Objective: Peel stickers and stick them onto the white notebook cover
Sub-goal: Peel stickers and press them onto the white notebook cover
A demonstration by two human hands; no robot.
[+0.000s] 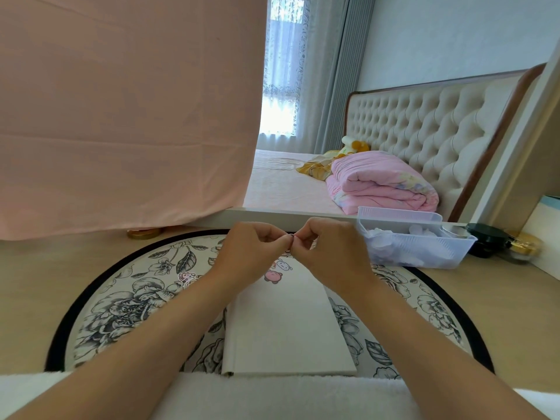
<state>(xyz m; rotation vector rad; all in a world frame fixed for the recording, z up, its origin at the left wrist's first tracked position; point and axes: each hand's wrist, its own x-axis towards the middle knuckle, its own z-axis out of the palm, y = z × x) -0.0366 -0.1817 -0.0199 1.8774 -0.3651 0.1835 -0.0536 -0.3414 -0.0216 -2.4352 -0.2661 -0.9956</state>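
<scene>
White notebook (288,322) lies flat on round flowery mat (121,304) on wood surface (30,283), cartoon stickers (274,275) on its far end. Above that end left hand (251,253) and right hand (333,250) meet, both pinching tiny sticker (291,237), hiding bit of cover. On mat, left of notebook, loose sticker (186,277). Clear plastic basket (424,250) just right of hands. Pink cloth (121,116) hangs behind, left. Further back, bed (281,183) with folded pink blanket (381,183).

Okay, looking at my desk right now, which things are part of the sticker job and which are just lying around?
Part of the job: left hand and right hand, together pinching a small sticker; white notebook; stuck-on stickers on its cover; pink sticker on the mat.

Just lying about: floral mat; plastic basket; black jar; gold-lidded jar; gold lid.
</scene>
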